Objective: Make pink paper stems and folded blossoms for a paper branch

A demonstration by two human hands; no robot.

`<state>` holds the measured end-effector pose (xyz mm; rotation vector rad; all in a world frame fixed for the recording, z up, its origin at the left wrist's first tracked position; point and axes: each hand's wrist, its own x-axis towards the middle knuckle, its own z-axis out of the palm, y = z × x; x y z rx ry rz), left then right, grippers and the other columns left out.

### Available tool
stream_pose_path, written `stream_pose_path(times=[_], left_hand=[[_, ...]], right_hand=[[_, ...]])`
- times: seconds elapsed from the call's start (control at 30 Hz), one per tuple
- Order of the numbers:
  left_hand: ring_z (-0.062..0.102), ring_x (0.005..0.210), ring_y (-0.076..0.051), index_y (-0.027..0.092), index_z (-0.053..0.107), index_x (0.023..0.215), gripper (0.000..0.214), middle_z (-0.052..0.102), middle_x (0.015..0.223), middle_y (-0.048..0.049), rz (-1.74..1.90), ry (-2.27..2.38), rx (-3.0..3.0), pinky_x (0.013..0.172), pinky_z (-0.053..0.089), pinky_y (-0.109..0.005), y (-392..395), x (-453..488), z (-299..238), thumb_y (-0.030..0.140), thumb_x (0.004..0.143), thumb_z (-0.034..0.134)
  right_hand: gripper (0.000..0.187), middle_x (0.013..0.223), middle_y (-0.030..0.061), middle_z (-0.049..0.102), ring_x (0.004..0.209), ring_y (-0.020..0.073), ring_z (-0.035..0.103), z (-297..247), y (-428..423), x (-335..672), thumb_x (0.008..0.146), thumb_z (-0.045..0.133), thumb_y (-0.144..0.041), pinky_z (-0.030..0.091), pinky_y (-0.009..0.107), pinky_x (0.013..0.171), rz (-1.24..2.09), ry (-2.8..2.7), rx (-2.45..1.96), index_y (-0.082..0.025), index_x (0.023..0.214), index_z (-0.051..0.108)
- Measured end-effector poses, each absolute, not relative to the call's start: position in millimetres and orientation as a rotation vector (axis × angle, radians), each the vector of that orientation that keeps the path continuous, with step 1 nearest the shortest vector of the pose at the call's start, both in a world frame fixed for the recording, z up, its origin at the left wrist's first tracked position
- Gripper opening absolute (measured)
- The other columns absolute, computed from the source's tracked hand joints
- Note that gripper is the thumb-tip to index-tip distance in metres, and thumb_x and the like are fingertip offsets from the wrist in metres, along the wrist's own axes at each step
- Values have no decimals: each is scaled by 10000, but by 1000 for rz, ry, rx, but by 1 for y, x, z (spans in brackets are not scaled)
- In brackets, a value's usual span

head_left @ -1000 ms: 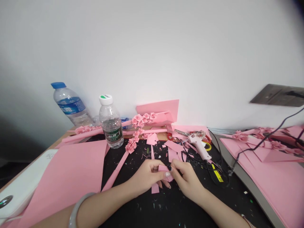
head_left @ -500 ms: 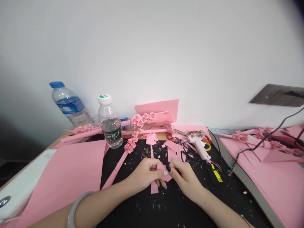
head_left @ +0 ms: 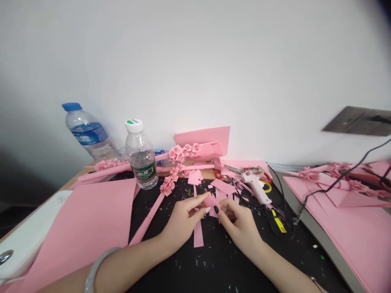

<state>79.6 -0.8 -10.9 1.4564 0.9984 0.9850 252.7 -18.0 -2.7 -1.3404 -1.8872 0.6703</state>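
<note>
A small folded piece of pink paper (head_left: 211,201) is pinched between my two hands above the black mat (head_left: 214,268). My left hand (head_left: 187,215) grips its left side, thumb in front and forefinger stretched along the top edge. My right hand (head_left: 236,215) holds the right side between thumb and fingers; its fingertips are partly hidden. Below the hands lies a pink paper strip (head_left: 198,236). Left of them rests a rolled pink paper stem with folded paper flowers (head_left: 167,186). Beyond the right hand lies a white glue gun (head_left: 255,187).
Scissors (head_left: 266,187) and black cables sit around the glue gun. A water bottle (head_left: 142,162) stands at the left, and a blue-capped bottle (head_left: 90,134) leans on the wall. Pink sheets (head_left: 94,215) lie left, more sheets (head_left: 360,232) right. Paper scraps (head_left: 224,187) litter the mat.
My left forefinger has straightened along the paper's top edge, where it was curled before. The paper has tilted upward, and my hands have shifted slightly apart.
</note>
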Motion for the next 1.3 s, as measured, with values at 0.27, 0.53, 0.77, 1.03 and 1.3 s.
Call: stream_pose_path(times=[0.27, 0.53, 0.77, 1.03, 1.3], left_hand=[[597, 975, -218, 205, 518, 1264, 453, 639, 1124, -65, 945, 922, 1512, 848, 494, -308, -4, 82, -10, 213, 813, 550], [565, 1082, -236, 157, 539, 1245, 458, 571, 1249, -86, 950, 944, 1539, 873, 494, -301, -4, 81, -8, 108, 792, 494], [584, 1052, -206, 155, 642, 1107, 438, 643, 1136, -65, 1016, 979, 1572, 917, 456, -289, -2, 80, -13, 25, 737, 447], [602, 956, -177, 185, 690, 996, 402, 673, 1012, -43, 1037, 1006, 1664, 851, 458, -272, 0, 79, -11, 23, 739, 426], [569, 1025, -195, 182, 667, 1043, 384, 649, 1068, -53, 1005, 954, 1570, 913, 425, -295, -2, 78, -9, 48, 754, 452]], right_hand=[[131, 531, -33, 538, 432, 129, 518, -6, -20, 250, 889, 428, -285, 413, 238, 463, 822, -1837, -1319, -189, 915, 513], [105, 512, -38, 549, 427, 130, 536, -6, -23, 247, 883, 445, -269, 419, 231, 456, 812, -1850, -1322, -198, 915, 516], [107, 569, -26, 596, 480, 135, 581, -6, -23, 245, 877, 427, -214, 457, 237, 505, 936, -1875, -1260, -198, 960, 493], [121, 600, -20, 606, 507, 134, 587, -2, -27, 243, 879, 416, -208, 457, 239, 520, 1005, -1899, -1255, -189, 981, 478], [113, 614, -18, 584, 485, 122, 548, -6, -26, 245, 919, 377, -251, 439, 236, 511, 1068, -1808, -1223, -191, 963, 462]])
